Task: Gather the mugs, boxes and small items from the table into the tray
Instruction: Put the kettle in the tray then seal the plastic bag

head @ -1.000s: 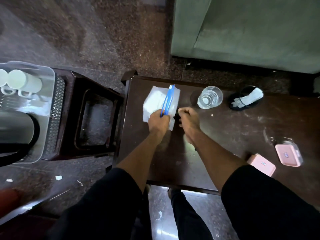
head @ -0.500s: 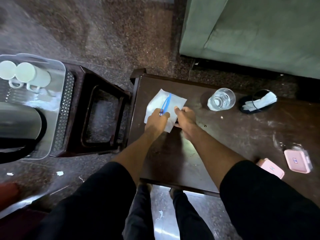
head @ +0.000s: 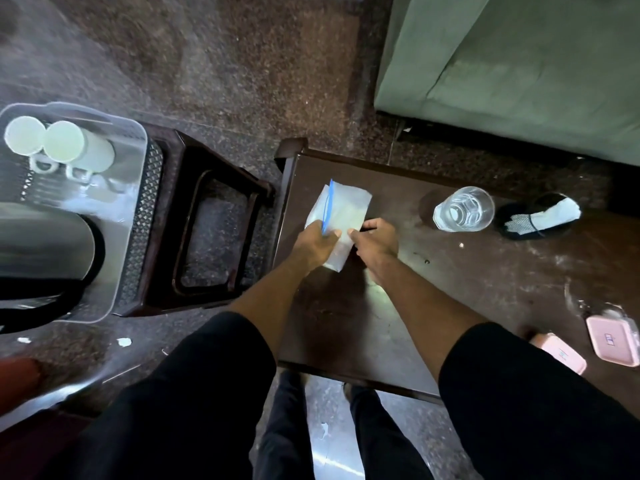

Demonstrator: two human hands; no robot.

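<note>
A white paper napkin lies near the left end of the dark wooden table. My left hand grips thin blue sticks over the napkin's left side. My right hand pinches the napkin's right edge. A clear plastic tray at the far left holds two pale mugs lying on their sides and a dark kettle. Two pink boxes sit at the table's right end.
A drinking glass and a black round holder with a white cloth stand on the table's far side. A dark stool fills the gap between tray and table. A green sofa is behind. Scraps litter the floor.
The blue sticks have swung more upright in my left hand. My right hand has closed in onto the napkin's right edge, and the napkin has folded narrower.
</note>
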